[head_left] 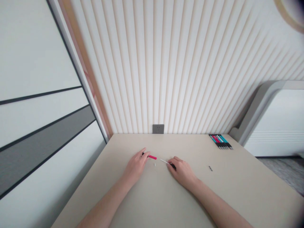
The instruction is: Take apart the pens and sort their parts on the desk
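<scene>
Two bare forearms (108, 201) reach over the near edge of the table (147, 202). Thumb and fingers of the left hand (136, 163) are closed on a pen barrel (152, 157), black within the grip and red at the end that sticks out toward the right hand (182, 171). That hand's fingers are curled round a black pen part (173, 166), from which a thin white refill (164, 161) points back at the barrel; the two tips are apart, near each other, about midway between the side edges and nearer the far edge. Whether either piece touches the surface, I cannot tell.

Just beside the left fingertips lies a tiny whitish piece (155, 164). Farther out, toward the right edge, is a small dark piece (210, 168), too small to make out. Near the far right corner, a row of pens (220, 141) lies side by side: turquoise, red, white and black. Beyond the far edge, a dark socket (158, 129) sits on the ribbed wall (147, 63).
</scene>
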The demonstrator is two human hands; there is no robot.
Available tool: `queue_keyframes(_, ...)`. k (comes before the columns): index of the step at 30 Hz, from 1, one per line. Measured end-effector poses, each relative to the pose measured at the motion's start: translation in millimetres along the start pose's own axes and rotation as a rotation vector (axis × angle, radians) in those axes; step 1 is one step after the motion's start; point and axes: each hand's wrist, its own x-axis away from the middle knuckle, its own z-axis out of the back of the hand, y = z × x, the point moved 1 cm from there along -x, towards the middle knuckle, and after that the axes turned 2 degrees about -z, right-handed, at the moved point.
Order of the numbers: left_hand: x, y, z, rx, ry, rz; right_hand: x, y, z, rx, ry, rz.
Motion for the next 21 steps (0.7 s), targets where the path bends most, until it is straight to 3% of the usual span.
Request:
queue_keyframes(7, -3.3, -18.9, 4.6, -0.085, 0.039, 0.08, 0.0, 0.1, 0.3, 0.008, -0.011, -0.012)
queue_keyframes(15, -5.5, -42.2, 11.8, -0.163, -0.025, 0.144, -0.3, -1.5, 0.9, -0.001, -0.004, -0.009)
queue_keyframes(21, -4.6, -47.1, 9.1, -0.193, -0.076, 0.12, -0.7, -1.7, 1.6, 0.011, -0.003, -0.013)
